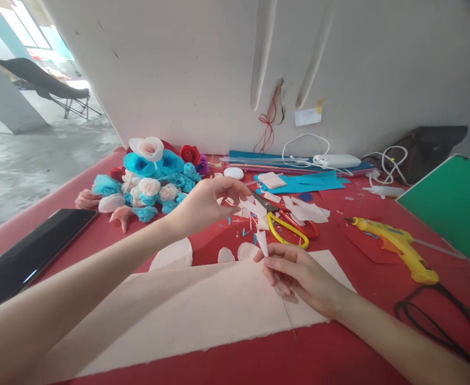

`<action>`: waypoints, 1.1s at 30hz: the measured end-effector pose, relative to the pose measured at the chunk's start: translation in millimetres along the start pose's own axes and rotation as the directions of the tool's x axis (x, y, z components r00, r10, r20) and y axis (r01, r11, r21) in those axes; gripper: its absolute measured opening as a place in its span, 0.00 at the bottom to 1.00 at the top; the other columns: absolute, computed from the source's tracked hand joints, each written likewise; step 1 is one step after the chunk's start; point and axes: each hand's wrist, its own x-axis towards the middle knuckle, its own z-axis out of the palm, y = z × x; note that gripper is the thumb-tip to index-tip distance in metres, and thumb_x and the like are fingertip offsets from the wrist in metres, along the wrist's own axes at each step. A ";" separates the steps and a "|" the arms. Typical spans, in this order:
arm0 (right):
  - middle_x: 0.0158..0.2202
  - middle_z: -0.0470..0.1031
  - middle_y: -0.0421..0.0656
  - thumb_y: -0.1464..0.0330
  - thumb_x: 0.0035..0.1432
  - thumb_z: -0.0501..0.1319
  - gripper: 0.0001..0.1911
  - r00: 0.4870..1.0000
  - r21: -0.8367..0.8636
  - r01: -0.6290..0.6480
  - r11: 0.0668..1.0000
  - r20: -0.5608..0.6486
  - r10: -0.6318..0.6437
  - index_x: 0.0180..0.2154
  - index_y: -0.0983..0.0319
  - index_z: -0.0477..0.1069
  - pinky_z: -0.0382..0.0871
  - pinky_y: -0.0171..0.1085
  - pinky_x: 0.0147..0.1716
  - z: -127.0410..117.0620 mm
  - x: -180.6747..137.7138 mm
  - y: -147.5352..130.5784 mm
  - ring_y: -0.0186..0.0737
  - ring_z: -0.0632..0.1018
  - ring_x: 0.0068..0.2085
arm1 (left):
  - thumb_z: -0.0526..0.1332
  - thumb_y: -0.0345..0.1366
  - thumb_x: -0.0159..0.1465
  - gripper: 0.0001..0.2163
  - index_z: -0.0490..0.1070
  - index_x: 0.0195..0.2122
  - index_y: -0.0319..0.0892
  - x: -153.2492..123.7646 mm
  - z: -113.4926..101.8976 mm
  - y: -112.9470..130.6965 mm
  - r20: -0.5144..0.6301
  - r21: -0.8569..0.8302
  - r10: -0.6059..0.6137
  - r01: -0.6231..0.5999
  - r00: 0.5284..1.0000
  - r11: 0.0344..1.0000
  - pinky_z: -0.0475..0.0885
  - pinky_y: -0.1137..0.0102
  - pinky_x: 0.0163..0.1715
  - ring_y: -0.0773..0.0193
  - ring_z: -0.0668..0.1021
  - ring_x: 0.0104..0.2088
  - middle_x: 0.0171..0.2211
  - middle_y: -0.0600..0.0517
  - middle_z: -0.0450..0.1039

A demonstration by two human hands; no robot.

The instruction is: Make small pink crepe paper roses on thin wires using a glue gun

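My right hand [299,272] pinches a thin wire stem topped by a pale pink paper cone [262,243]. The wire's lower end [289,316] sticks out below my fingers, over a large pale pink paper sheet [186,310]. My left hand [218,199] reaches over paper scraps [307,209], its fingers curved and apart, with nothing visible in them. Just right of it lie scissors [286,230] with red and yellow handles. Behind the sheet's far edge are cut petal pieces: a large one [174,254] and two smaller ones, among them a rounded petal [225,255].
Paper flowers [148,187] are heaped at back left, beside a black phone-like slab [38,251]. A yellow glue gun [399,246] with a black cord lies right, near a green board [455,208]. Blue paper strips [310,183] and a white cable lie by the wall.
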 end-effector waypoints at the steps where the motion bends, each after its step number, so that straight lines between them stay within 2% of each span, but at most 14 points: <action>1: 0.22 0.66 0.37 0.66 0.56 0.57 0.07 1.000 -0.003 0.001 1.000 -0.002 -0.001 0.35 0.64 0.67 0.52 0.26 0.15 -0.1 -0.1 0.2 0.22 0.61 0.16 | 0.59 0.22 0.52 0.10 0.69 0.34 0.38 0.0 0.0 0.5 -0.006 0.005 -0.001 0.001 1.000 1.000 0.71 0.72 0.37 0.67 0.74 0.36 0.35 0.52 0.72; 7: 0.21 0.65 0.36 0.65 0.56 0.57 0.08 1.000 -0.038 -0.004 0.999 -0.009 0.004 0.36 0.64 0.67 0.52 0.26 0.15 -0.5 -0.6 1.9 0.22 0.61 0.16 | 0.61 0.27 0.52 0.03 0.71 0.30 0.37 0.2 -1.4 6.1 -0.036 0.056 -0.020 0.022 0.999 0.998 0.71 0.70 0.36 0.65 0.75 0.34 0.31 0.51 0.72; 11: 0.22 0.64 0.37 0.65 0.56 0.56 0.08 1.000 -0.084 -0.006 0.996 -0.024 0.004 0.35 0.64 0.65 0.51 0.27 0.15 2.0 -1.4 0.8 0.23 0.60 0.17 | 0.61 0.28 0.53 0.03 0.71 0.29 0.38 0.8 -1.8 7.6 -0.044 0.106 -0.024 0.028 0.999 0.994 0.71 0.69 0.36 0.64 0.75 0.34 0.31 0.51 0.73; 16: 0.22 0.63 0.35 0.63 0.59 0.51 0.09 0.992 -0.270 0.005 0.963 -0.120 -0.038 0.34 0.62 0.61 0.48 0.27 0.16 2.1 -5.4 -12.7 0.23 0.57 0.18 | 0.62 0.30 0.53 0.03 0.72 0.29 0.38 0.5 -2.6 8.4 -0.043 0.143 -0.005 0.011 0.999 0.990 0.70 0.70 0.36 0.65 0.75 0.34 0.30 0.52 0.74; 18: 0.21 0.63 0.36 0.64 0.58 0.53 0.08 0.988 -0.415 -0.027 0.910 -0.151 -0.039 0.33 0.63 0.63 0.51 0.27 0.18 -0.4 -9.2 -21.2 0.25 0.60 0.19 | 0.62 0.30 0.53 0.02 0.72 0.29 0.39 -0.2 -3.6 9.0 -0.048 0.155 0.008 0.000 0.999 0.988 0.69 0.71 0.35 0.66 0.75 0.33 0.30 0.52 0.74; 22: 0.21 0.67 0.38 0.67 0.55 0.57 0.05 0.987 -0.663 -0.103 0.741 -0.162 -0.008 0.33 0.62 0.68 0.58 0.30 0.25 -2.2 -19.2 -33.9 0.31 0.70 0.25 | 0.61 0.29 0.53 0.02 0.72 0.28 0.39 -1.4 -5.4 10.6 -0.040 0.165 0.029 -0.022 0.999 0.986 0.69 0.73 0.32 0.68 0.75 0.31 0.29 0.54 0.74; 26: 0.22 0.70 0.40 0.63 0.59 0.52 0.13 0.989 -0.799 -0.086 0.595 -0.141 -0.048 0.27 0.62 0.70 0.57 0.32 0.25 7.5 -21.9 -35.8 0.32 0.69 0.24 | 0.59 0.29 0.54 0.03 0.72 0.28 0.39 -1.3 -6.5 11.7 -0.042 0.163 0.044 -0.037 0.998 0.986 0.68 0.73 0.32 0.68 0.74 0.31 0.29 0.54 0.74; 29: 0.24 0.70 0.41 0.62 0.49 0.62 0.08 0.983 -0.853 -0.039 0.520 -0.125 -0.131 0.26 0.60 0.72 0.54 0.33 0.24 18.3 -14.7 -37.1 0.34 0.67 0.25 | 0.60 0.30 0.55 0.03 0.72 0.29 0.39 -1.4 -7.6 11.7 -0.043 0.154 0.051 -0.043 0.998 0.987 0.69 0.72 0.33 0.67 0.75 0.32 0.29 0.53 0.74; 31: 0.29 0.71 0.41 0.63 0.42 0.67 0.10 0.964 -0.864 -0.006 0.504 -0.138 -0.226 0.30 0.58 0.74 0.54 0.34 0.25 25.4 -5.7 -41.7 0.34 0.66 0.27 | 0.60 0.31 0.55 0.03 0.73 0.29 0.39 -1.8 -8.0 11.6 -0.039 0.147 0.053 -0.046 0.998 0.988 0.69 0.72 0.33 0.66 0.75 0.33 0.30 0.53 0.74; 33: 0.33 0.70 0.41 0.62 0.45 0.65 0.12 0.924 -0.853 0.020 0.522 -0.183 -0.335 0.35 0.58 0.74 0.55 0.34 0.26 32.6 5.9 -47.8 0.33 0.65 0.27 | 0.59 0.30 0.55 0.03 0.73 0.29 0.39 -2.3 -8.1 11.7 -0.034 0.141 0.056 -0.050 0.998 0.989 0.69 0.71 0.33 0.66 0.75 0.33 0.30 0.53 0.74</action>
